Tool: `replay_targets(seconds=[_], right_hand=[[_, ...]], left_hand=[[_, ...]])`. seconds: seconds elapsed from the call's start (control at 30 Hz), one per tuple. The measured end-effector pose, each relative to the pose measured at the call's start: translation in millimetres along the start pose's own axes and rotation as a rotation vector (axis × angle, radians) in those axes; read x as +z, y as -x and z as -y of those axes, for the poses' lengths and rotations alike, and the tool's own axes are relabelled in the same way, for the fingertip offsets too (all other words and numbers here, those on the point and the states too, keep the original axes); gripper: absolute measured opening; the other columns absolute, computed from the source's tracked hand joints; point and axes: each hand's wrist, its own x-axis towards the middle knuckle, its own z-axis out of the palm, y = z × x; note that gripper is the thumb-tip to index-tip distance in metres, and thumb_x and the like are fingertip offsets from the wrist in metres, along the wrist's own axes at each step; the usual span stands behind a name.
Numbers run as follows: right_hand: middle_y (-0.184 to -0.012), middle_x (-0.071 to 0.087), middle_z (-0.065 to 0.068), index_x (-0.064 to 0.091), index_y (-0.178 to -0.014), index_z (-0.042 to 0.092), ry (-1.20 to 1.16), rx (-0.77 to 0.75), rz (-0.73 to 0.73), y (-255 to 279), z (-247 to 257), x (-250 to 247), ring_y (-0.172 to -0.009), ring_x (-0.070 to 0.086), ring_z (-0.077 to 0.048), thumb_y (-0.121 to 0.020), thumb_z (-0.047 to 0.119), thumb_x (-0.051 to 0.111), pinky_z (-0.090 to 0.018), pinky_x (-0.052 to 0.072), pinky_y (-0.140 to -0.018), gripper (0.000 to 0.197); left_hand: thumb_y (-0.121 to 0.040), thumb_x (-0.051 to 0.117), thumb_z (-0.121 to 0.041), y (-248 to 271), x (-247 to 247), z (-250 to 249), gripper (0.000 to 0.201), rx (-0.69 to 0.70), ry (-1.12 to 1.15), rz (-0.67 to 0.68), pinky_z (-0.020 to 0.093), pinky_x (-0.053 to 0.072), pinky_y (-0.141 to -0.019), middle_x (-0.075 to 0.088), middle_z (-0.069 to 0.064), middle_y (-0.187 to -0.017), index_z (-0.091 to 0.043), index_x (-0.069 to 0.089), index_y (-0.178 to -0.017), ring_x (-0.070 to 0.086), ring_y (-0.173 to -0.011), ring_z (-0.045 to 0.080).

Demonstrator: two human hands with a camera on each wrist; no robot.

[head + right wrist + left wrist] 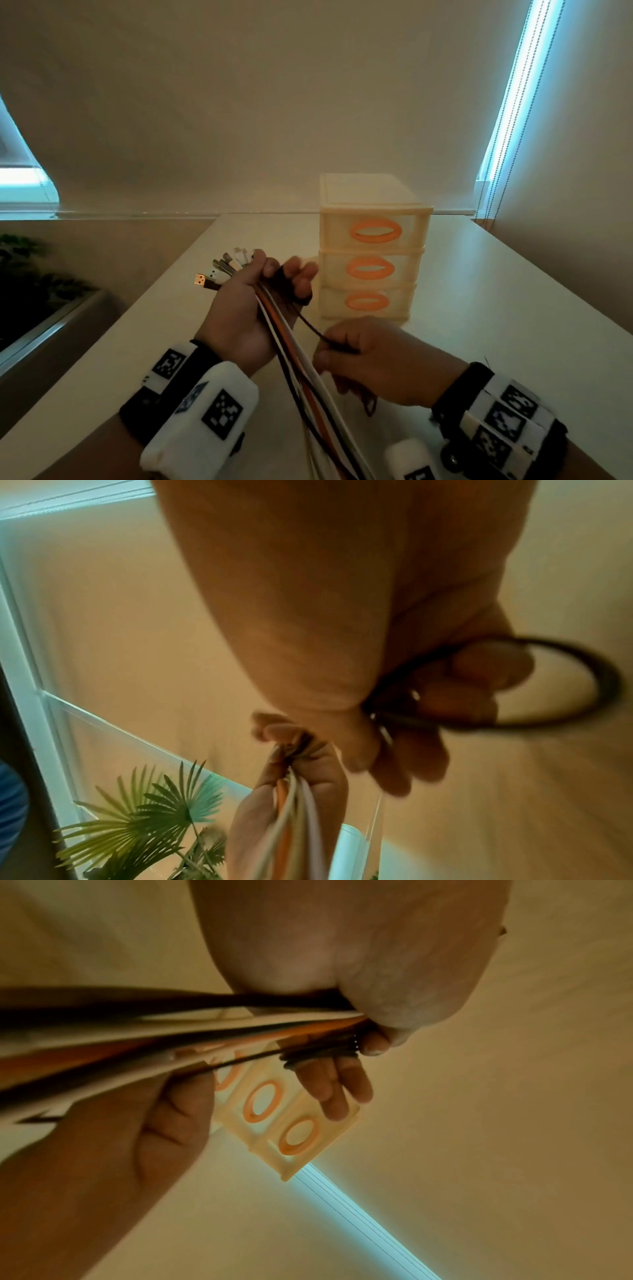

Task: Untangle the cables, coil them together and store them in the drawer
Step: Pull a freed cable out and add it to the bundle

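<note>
Cables (294,356) run lengthwise from my left hand (239,308), fist closed round their plug ends, down toward me. My right hand (370,359), just beside, pinches one black cable (310,323). Drawers (371,246) stand shut straight ahead on the counter (479,291), nearer my right.

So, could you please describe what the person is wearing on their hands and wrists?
Both hands are bare, without gloves or sleeves. The left hand has a black strap at the wrist carrying white padded blocks printed with black square code markers. The right hand has a black wristband bearing white tiles with similar black-and-white markers, plus a white cylindrical piece.
</note>
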Motion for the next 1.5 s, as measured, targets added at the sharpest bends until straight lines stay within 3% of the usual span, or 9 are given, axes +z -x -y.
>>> replay_targets(seconds=[0.23,0.43,0.63,0.77,0.9,1.1,1.23,1.33,1.5], right_hand=[[-0.063,0.057,0.015,0.073,-0.092,0.017,-0.097,0.023,-0.127,-1,-23,-21,-0.059,0.05,-0.001,-0.094,0.027,0.067,-0.017,0.044,-0.058,0.012],[-0.09,0.071,0.0,0.074,-0.102,0.028,-0.224,-0.043,-0.465,-9,-31,-21,-0.073,0.063,-0.001,-0.096,0.014,0.063,-0.019,0.048,-0.069,0.018],[-0.087,0.074,0.002,0.071,-0.103,0.02,-0.162,0.006,-0.352,-11,-43,-15,-0.068,0.061,-0.015,-0.099,0.001,0.053,-0.031,0.052,-0.066,0.026],[-0.087,0.073,-0.001,0.069,-0.095,0.015,-0.2,-0.081,-0.535,-13,-36,-18,-0.068,0.06,-0.01,-0.098,-0.002,0.053,-0.022,0.048,-0.065,0.024],[-0.083,0.07,-0.003,0.062,-0.092,-0.002,-0.53,-0.276,-0.74,-10,-19,-23,-0.075,0.065,-0.015,-0.099,-0.01,0.044,-0.022,0.055,-0.069,0.022],[-0.097,0.072,-0.01,0.067,-0.087,0.015,-1.328,-0.483,-0.637,-1,1,-46,-0.103,0.071,-0.028,-0.101,-0.003,0.035,-0.043,0.056,-0.097,0.039],[-0.092,0.072,-0.007,0.069,-0.086,0.016,-1.521,-0.46,-0.675,-6,9,-46,-0.088,0.072,-0.023,-0.1,-0.002,0.039,-0.041,0.059,-0.09,0.037],[-0.088,0.071,-0.007,0.067,-0.091,0.014,-1.682,-0.503,-0.679,-4,20,-50,-0.079,0.071,-0.021,-0.091,-0.002,0.047,-0.039,0.061,-0.081,0.025],[-0.074,0.06,-0.004,0.06,-0.088,0.011,-1.833,-0.488,-0.445,3,37,-26,-0.062,0.063,-0.014,-0.088,0.001,0.051,-0.033,0.06,-0.065,0.014]], left_hand=[[-0.105,0.043,-0.037,-5,-8,-12,0.041,-0.046,-0.017,0.03,0.021,0.025,-0.045,0.031,-0.006,-0.062,-0.018,0.04,-0.068,0.028,-0.046,0.009],[-0.106,0.042,-0.037,-7,-9,-13,0.041,-0.028,-0.033,0.037,0.021,0.028,-0.044,0.033,-0.005,-0.062,-0.018,0.041,-0.069,0.03,-0.048,0.01],[-0.105,0.044,-0.037,-6,-13,-17,0.04,-0.152,-0.035,0.198,0.02,0.023,-0.044,0.032,-0.008,-0.059,-0.019,0.042,-0.07,0.029,-0.044,0.007],[-0.103,0.047,-0.036,3,-10,-18,0.038,-0.374,-0.336,0.406,0.021,0.029,-0.043,0.039,-0.002,-0.056,-0.016,0.045,-0.07,0.035,-0.042,0.011],[-0.096,0.054,-0.037,14,-3,-1,0.037,-0.384,-0.806,0.32,0.031,0.045,-0.056,0.059,0.015,-0.067,-0.014,0.046,-0.068,0.058,-0.056,0.028],[-0.105,0.046,-0.024,15,-6,13,0.034,-0.467,-0.793,0.344,0.035,0.053,-0.085,0.071,0.02,-0.085,-0.011,0.041,-0.074,0.072,-0.097,0.036],[-0.098,0.057,-0.025,15,-7,17,0.034,-0.53,-0.793,0.414,0.041,0.054,-0.094,0.053,0.05,-0.114,-0.014,0.052,-0.066,0.07,-0.107,0.036],[-0.096,0.06,-0.02,18,-3,25,0.033,-0.463,-0.82,0.37,0.045,0.047,-0.109,0.056,0.04,-0.107,-0.02,0.06,-0.063,0.068,-0.116,0.03],[-0.092,0.059,-0.032,5,-4,23,0.031,-0.208,-0.565,0.134,0.037,0.048,-0.084,0.06,0.024,-0.106,-0.005,0.052,-0.079,0.066,-0.092,0.027]])
